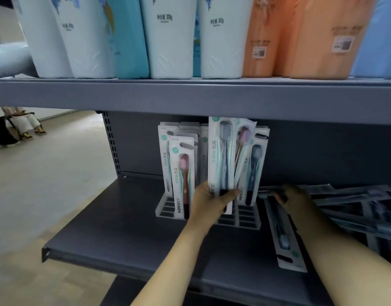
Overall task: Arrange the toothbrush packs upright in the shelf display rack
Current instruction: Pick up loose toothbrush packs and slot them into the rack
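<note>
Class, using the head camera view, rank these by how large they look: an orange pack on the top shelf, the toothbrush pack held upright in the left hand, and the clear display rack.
1. Orange pack, largest, though cropped.
2. Toothbrush pack in the left hand.
3. Clear display rack, mostly hidden; ranks 2 and 3 are unsure.

Left hand (208, 198) grip on upright toothbrush pack (221, 160) at rack (165, 208), right hand (297, 198) on flat packs (353, 208)

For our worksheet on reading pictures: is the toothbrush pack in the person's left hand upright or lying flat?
Upright. The left hand grips the toothbrush pack by its bottom edge, brush head pointing up, over the clear rack.
</note>
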### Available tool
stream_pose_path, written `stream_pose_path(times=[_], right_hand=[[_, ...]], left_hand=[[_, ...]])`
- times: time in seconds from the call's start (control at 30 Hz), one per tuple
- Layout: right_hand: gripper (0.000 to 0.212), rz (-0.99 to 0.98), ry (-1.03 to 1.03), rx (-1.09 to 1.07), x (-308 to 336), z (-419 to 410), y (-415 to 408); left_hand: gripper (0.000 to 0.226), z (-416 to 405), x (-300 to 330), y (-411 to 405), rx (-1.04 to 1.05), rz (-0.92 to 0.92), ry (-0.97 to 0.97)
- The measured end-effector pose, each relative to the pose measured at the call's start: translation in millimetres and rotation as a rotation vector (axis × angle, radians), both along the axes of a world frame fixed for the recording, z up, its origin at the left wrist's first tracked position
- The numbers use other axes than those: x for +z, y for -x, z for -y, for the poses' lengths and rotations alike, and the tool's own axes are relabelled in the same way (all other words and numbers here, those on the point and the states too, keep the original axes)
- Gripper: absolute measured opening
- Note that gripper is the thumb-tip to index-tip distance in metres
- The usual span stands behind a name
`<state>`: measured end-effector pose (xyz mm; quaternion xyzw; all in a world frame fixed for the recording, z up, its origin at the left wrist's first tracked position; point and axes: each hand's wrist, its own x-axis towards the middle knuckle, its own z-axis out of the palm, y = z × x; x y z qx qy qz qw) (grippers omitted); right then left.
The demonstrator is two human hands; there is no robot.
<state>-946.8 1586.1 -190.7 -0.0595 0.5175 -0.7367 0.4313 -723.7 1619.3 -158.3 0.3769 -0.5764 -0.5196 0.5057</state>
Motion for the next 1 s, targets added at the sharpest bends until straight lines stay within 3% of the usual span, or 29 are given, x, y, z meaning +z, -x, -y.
stream_pose_path(times=[0.07, 0.2, 0.3, 0.4, 0.7, 0.87, 1.0], right_hand=[[0.034, -0.046, -0.056, -0.02, 8.1, 5.4, 5.1], [0.015, -0.142, -0.187, 0.011, 21.4, 1.9, 13.8], [0.03, -0.185, -0.197, 0.017, 23.3, 1.3, 18.8], [0.016, -0.289, -0.217, 0.002, 22.1, -2.3, 21.5], [0.016, -0.463, -0.282, -0.041, 27.4, -13.7, 26.6], [0.04, -0.576, -0.45, -0.102, 29.2, -25.2, 28.8], [0.062, -0.606, -0.434, -0.327, 29.2, -30.0, 32.1]], left_hand=[[0.03, -1.4, 0.7, 1.3, -0.013, 0.007, 0.011], [0.024, -5.2, 2.9, 2.6, -0.015, -0.031, 0.03], [0.02, -8.3, 5.1, 3.0, 0.003, -0.089, 0.028], [0.02, -9.6, 4.3, 1.5, 0.01, -0.094, 0.029], [0.014, -13.1, 2.6, 1.4, -0.002, -0.123, 0.026], [0.016, -13.3, 1.9, -1.3, -0.004, -0.136, 0.033], [0.021, -12.0, 2.6, -4.2, -0.005, -0.124, 0.05]])
